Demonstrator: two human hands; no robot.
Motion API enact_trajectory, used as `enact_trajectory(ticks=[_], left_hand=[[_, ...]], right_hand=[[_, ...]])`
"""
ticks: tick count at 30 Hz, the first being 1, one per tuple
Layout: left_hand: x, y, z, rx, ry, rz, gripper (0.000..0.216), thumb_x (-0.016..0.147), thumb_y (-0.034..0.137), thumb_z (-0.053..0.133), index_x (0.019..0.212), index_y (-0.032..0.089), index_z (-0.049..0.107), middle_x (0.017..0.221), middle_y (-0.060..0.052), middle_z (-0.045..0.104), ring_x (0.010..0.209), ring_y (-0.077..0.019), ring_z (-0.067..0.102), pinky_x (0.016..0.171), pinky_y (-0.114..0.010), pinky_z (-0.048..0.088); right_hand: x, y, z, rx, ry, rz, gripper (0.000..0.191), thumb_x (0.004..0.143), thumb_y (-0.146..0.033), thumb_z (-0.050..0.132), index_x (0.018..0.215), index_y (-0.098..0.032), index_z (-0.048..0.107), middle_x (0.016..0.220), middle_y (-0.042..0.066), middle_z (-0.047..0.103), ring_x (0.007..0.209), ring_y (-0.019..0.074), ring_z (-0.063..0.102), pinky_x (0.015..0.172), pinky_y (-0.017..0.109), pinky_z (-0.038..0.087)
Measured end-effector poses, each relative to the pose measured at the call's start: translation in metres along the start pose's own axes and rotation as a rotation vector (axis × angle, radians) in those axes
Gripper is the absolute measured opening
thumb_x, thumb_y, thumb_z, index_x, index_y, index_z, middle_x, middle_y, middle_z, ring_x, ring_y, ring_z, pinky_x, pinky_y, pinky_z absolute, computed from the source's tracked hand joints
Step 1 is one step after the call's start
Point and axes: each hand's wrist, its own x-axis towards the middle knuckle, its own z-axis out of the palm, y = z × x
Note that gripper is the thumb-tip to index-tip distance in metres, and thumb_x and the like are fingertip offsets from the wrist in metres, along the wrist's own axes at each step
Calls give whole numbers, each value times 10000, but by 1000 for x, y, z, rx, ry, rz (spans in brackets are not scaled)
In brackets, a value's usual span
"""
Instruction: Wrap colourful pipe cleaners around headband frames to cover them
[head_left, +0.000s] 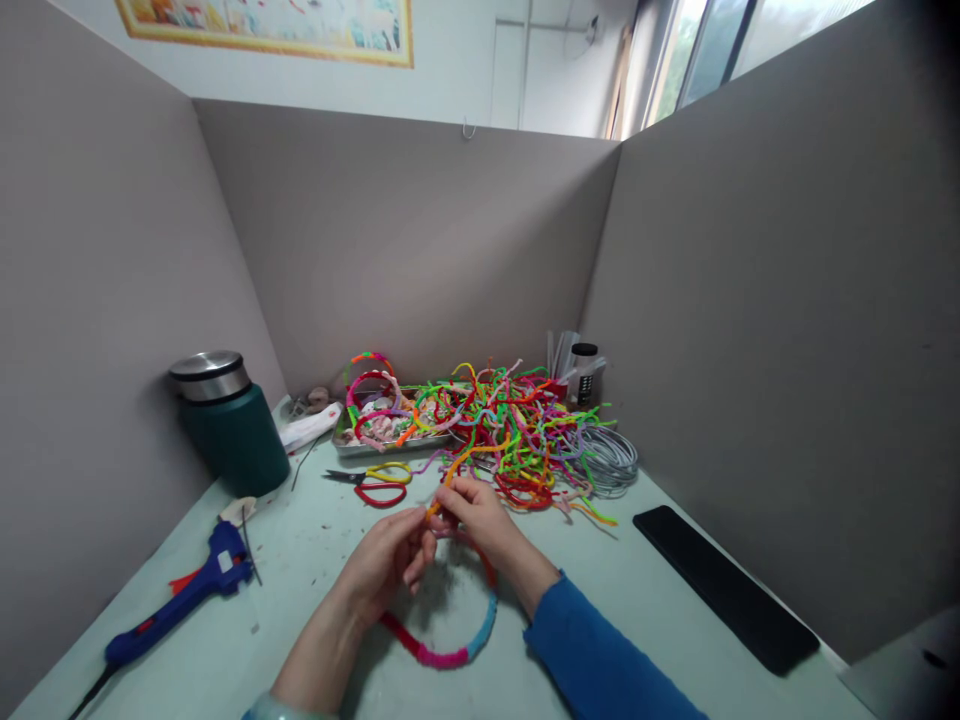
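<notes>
Left hand (390,555), right hand (478,518) both pinch orange pipe cleaner (469,455) at wrapped hoop (442,656) — scissors (371,480), colourful heap (517,430) just beyond; glue gun (187,590) left.

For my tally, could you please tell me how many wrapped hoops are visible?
4: one wrapped hoop in the left hand and right hand; three hoops standing in the metal tray; others may hide under the pipe-cleaner pile.

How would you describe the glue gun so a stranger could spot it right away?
Start at the dark green flask with the steel lid by the left partition. Nearer the viewer on the table lies the glue gun: the only blue tool, pistol-shaped, lying on its side.
</notes>
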Motion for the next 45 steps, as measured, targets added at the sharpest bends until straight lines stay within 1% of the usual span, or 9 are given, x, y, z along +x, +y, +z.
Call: enact_trajectory(ticks=[6, 11, 14, 18, 21, 24, 29, 34, 45], left_hand=[[-1, 0, 0, 91, 11, 1, 288, 777, 424, 542, 691, 150, 554, 451, 61, 471, 312, -31, 267, 325, -165, 303], [5, -8, -9, 352, 137, 3, 354, 737, 482, 555, 597, 159, 522, 371, 91, 342, 311, -37, 224, 298, -156, 195], [7, -10, -9, 381, 149, 27, 362, 731, 498, 547, 592, 165, 514, 364, 93, 341, 307, -41, 234, 303, -162, 192], [6, -6, -3, 354, 95, -31, 385, 741, 523, 520, 670, 147, 560, 453, 32, 519, 309, -52, 335, 330, -181, 250], [6, -2, -2, 411, 273, 45, 439, 708, 566, 547, 746, 132, 595, 542, 8, 569, 372, -70, 420, 360, -187, 289], [6, 3, -5, 424, 386, 145, 438, 658, 542, 628, 817, 135, 618, 476, 60, 485, 385, -62, 388, 372, -175, 264], [5, 6, -13, 197, 293, 104, 337, 668, 461, 666, 707, 134, 591, 377, 110, 326, 321, -23, 219, 327, -161, 151], [6, 5, -20, -86, 260, 103, 257, 688, 336, 681, 785, 126, 570, 618, 33, 578, 308, 12, 255, 303, -140, 203], [5, 13, -33, -312, 352, 225, 208, 678, 229, 709, 787, 106, 581, 589, 59, 527, 331, 24, 288, 303, -113, 211]], right_hand=[[-4, -2, 5, -206, 79, -69, 284, 794, -389, 530, 611, -174, 506, 514, -49, 426, 473, 93, 390, 449, 195, 317], [-9, -5, 8, -601, 178, -403, 301, 819, -266, 521, 538, -181, 452, 611, -17, 440, 628, 125, 430, 601, 239, 317], [-7, -3, 6, -661, 196, -386, 320, 831, -252, 508, 530, -184, 422, 580, -27, 417, 601, 122, 411, 581, 242, 281], [-3, 0, 1, -665, 178, -319, 327, 830, -259, 500, 533, -183, 384, 554, -43, 381, 563, 111, 374, 540, 235, 245], [-5, -2, 1, -665, 71, -300, 315, 836, -255, 475, 542, -180, 390, 556, -44, 385, 557, 105, 366, 523, 230, 234], [-10, -4, 4, -705, -120, -257, 301, 818, -217, 468, 534, -172, 380, 518, -57, 347, 517, 88, 333, 498, 224, 213], [-18, -3, 9, -772, -374, -168, 273, 766, -187, 493, 520, -162, 376, 488, -72, 327, 472, 66, 304, 464, 218, 191], [-19, -5, 4, -747, -499, -71, 224, 733, -183, 497, 531, -163, 403, 509, -69, 326, 486, 67, 317, 463, 197, 228], [-18, -5, -3, -737, -666, 46, 177, 674, -160, 489, 503, -157, 446, 468, -65, 377, 448, 66, 324, 414, 182, 224]])
